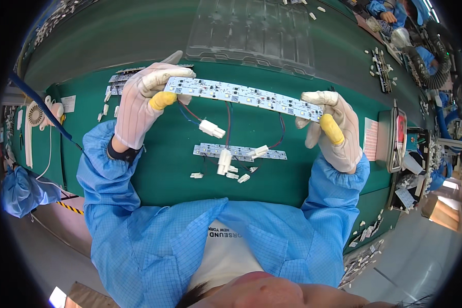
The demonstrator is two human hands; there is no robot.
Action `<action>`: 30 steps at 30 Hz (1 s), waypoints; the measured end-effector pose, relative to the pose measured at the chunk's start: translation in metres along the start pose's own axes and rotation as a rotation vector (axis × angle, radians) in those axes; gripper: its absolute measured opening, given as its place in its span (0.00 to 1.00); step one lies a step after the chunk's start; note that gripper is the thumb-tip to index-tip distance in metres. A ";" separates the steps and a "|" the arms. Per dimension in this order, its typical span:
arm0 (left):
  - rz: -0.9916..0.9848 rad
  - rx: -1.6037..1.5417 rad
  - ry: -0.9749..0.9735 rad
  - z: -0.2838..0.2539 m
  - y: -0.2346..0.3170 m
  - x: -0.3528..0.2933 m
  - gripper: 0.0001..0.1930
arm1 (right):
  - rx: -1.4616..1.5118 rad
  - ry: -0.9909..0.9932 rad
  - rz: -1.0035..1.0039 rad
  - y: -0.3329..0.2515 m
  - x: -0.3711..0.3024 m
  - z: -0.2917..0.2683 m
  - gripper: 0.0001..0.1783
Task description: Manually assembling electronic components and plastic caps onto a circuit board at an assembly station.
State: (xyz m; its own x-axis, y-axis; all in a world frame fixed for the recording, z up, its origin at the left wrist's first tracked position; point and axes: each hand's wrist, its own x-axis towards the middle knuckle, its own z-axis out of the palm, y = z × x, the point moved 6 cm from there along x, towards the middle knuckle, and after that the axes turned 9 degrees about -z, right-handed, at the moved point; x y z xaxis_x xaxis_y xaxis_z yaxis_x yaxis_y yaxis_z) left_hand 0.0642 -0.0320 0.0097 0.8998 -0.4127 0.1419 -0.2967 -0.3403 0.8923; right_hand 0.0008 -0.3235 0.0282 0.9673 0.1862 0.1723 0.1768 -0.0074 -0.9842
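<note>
A long white LED circuit board is held up by its two ends above the green mat. At its left end my left hand, in a white glove with a yellow thumb cover, pinches it. My right hand, gloved the same way, grips the right end. From the board hang thin red and blue wires with white plugs; one white connector dangles below the left part, another connector below the middle. Behind these, a second LED board lies on the mat with small white connectors beside it.
More boards are stacked behind my left hand. A clear plastic tray lies at the far side. A small fan stands left. On the right are a metal box and a printed sheet. Another person sits far right.
</note>
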 end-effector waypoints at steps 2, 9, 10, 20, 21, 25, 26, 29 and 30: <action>0.063 -0.075 0.055 0.002 0.007 -0.001 0.30 | -0.018 0.016 0.005 0.000 -0.001 0.000 0.33; 0.200 -0.049 0.121 0.001 0.015 -0.006 0.29 | -0.085 0.083 0.000 -0.004 -0.005 -0.004 0.33; 0.195 -0.048 0.121 -0.001 0.013 -0.004 0.29 | -0.128 0.117 0.049 -0.001 -0.006 -0.006 0.38; 0.214 -0.085 0.070 0.002 0.017 -0.007 0.30 | -0.093 0.081 -0.003 -0.006 -0.010 -0.004 0.30; 0.181 -0.152 0.062 0.003 0.015 -0.007 0.31 | -0.083 0.094 -0.020 -0.007 -0.012 -0.003 0.30; 0.253 -0.097 0.049 0.000 0.014 -0.005 0.31 | 0.002 0.088 -0.059 -0.009 -0.014 0.000 0.30; 0.243 -0.097 0.045 -0.001 0.012 -0.006 0.31 | 0.008 0.089 -0.050 -0.009 -0.014 0.001 0.30; 0.224 -0.079 0.019 -0.001 0.010 -0.007 0.31 | 0.041 0.096 -0.043 -0.008 -0.013 0.003 0.30; 0.215 -0.080 0.014 0.000 0.012 -0.006 0.26 | 0.027 0.127 -0.047 -0.009 -0.015 0.002 0.29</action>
State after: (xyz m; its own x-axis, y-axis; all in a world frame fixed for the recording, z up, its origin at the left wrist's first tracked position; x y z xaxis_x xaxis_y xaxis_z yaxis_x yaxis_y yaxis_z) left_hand 0.0555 -0.0341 0.0199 0.8229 -0.4569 0.3379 -0.4565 -0.1775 0.8718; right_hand -0.0155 -0.3240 0.0348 0.9736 0.0601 0.2203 0.2191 0.0248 -0.9754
